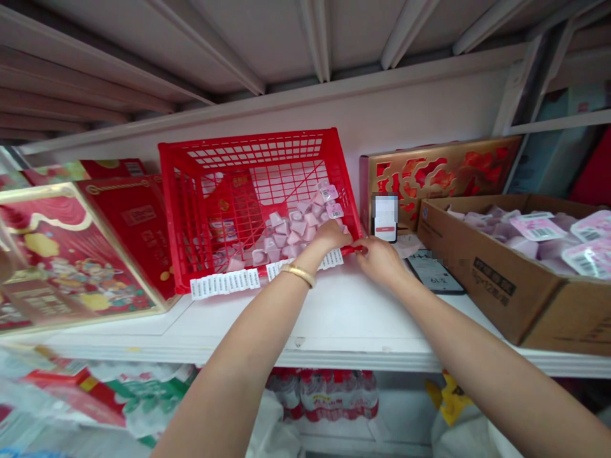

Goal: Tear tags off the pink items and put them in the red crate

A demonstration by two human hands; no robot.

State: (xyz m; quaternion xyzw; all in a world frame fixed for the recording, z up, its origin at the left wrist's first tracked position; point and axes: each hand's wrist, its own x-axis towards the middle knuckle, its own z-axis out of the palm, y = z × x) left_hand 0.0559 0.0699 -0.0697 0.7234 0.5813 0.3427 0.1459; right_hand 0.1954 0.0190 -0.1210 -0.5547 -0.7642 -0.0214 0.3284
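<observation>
Two bare hands meet at the near right corner of a red basket point(344, 177), which stands on a white shelf point(305, 321) with its opening turned toward the viewer. The left hand point(335, 236), with a gold bangle point(299, 275) at its wrist, reaches over the near rim, fingers bent; whether they grip anything cannot be told, as their tips are largely hidden. The right hand point(380, 259) pinches the basket's red edge at that corner between thumb and curled fingers. Pink pieces point(293, 230) are heaped toward the right of the basket, with a red pack point(235, 196) behind them at left. White tags point(224, 284) line the near rim. Just right of the hands, a phone point(384, 222) leans upright before a gold box point(442, 175); a tablet point(439, 272) lies flat beside a brown carton point(499, 283) filled with similar wrapped pieces. Red gift boxes point(79, 254) stand left of the basket. Below the shelf are red-capped bottles point(329, 395), shrink-wrapped together.
</observation>
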